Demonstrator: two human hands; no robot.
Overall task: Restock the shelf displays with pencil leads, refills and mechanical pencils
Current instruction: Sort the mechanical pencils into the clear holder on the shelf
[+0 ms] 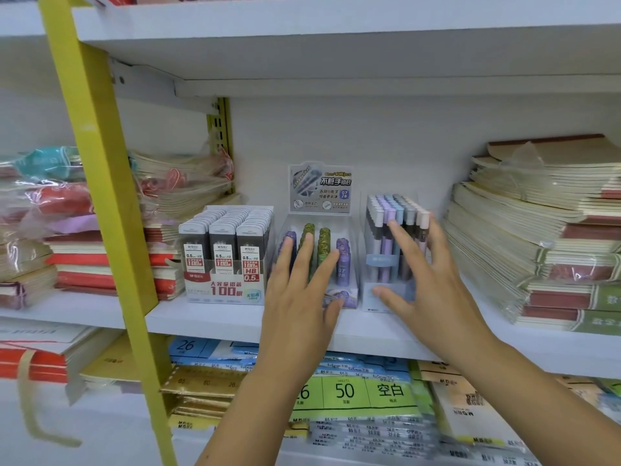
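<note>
Place: a stationery shop, at a stocked display shelf.
Fixtures: tiered white shelf boards point(218, 321) beside a yellow upright point(100, 183).
Retail displays: a carton of 0.5 HB pencil leads point(225, 253), a clear stand of refill tubes point(324, 243) under a printed header card point(319, 190), and a clear box of pastel mechanical pencils point(379, 210), side by side.
Bulk stock: plastic-wrapped notebook stacks point(537, 230) at both sides; labelled paper packs point(353, 391) on the shelf below.

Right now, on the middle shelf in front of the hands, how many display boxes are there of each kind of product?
box of grey lead cases: 1
box of purple and green refill tubes: 1
box of pastel mechanical pencils: 1
Total: 3 display boxes
</note>
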